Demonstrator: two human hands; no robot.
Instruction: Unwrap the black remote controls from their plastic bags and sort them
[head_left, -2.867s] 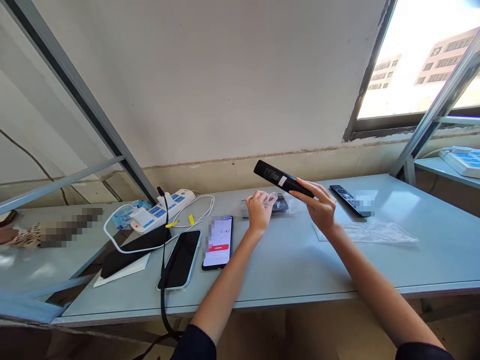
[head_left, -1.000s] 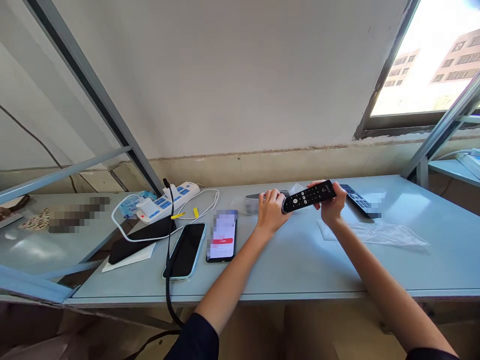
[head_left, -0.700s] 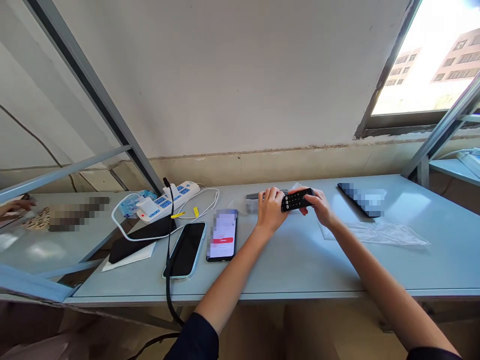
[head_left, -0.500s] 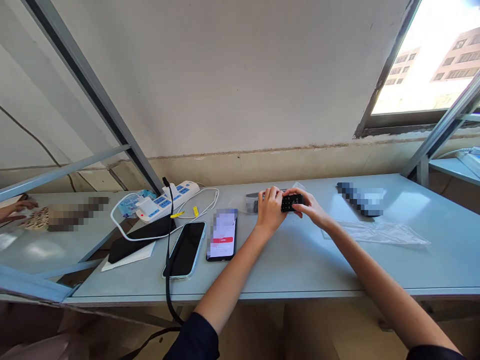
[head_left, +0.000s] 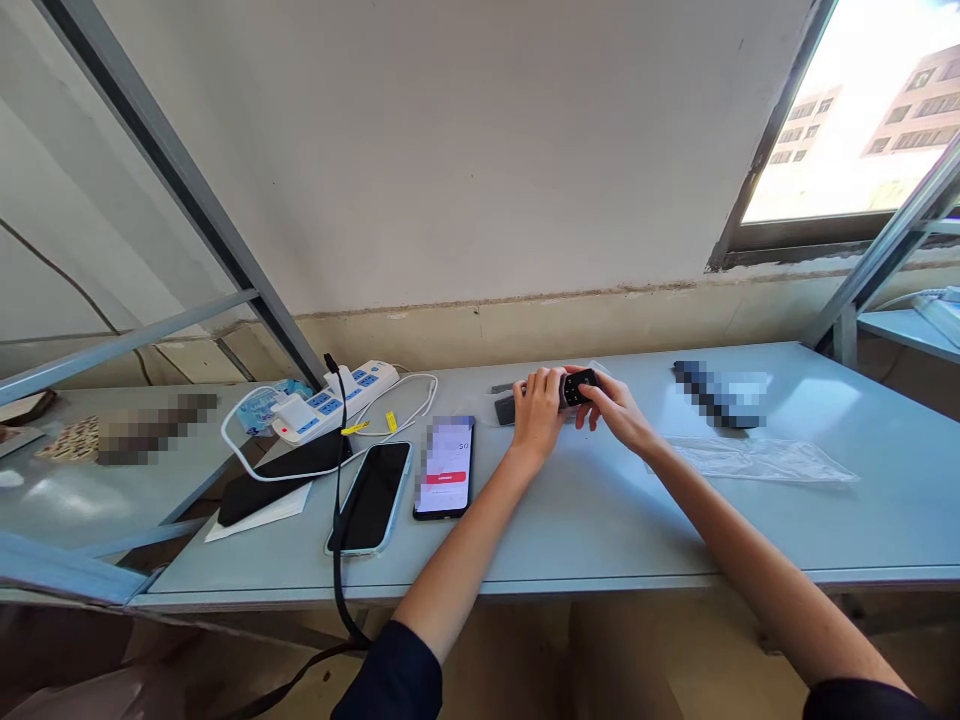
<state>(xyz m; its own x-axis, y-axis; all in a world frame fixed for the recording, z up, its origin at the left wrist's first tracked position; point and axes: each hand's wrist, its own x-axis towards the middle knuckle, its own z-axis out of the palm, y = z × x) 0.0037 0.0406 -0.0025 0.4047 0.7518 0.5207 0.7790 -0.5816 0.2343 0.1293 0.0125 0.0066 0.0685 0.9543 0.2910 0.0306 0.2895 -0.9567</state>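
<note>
Both of my hands are over the desk, holding a smartwatch (head_left: 575, 388) with a lit black face and white marks. My left hand (head_left: 538, 410) is closed around its left side. Dark grey strap-like ends (head_left: 505, 411) stick out beyond the left hand's fingers. My right hand (head_left: 611, 408) grips the right side, with its thumb on the face. A phone with a lit screen (head_left: 448, 468) lies left of my hands. Beside it lies a phone in a clear case (head_left: 373, 497), its screen dark.
A white power strip (head_left: 337, 400) with a white cable stands at the back left. Near it lie a black flat case (head_left: 281, 480) and a black cord (head_left: 337, 530). A clear plastic sleeve (head_left: 757, 461) and a blurred dark object (head_left: 716, 393) lie to the right.
The smartwatch has tilted and turned a little, and my right thumb has moved onto its face. Large characters have appeared on the lit phone. Another person's hand at far left has left view.
</note>
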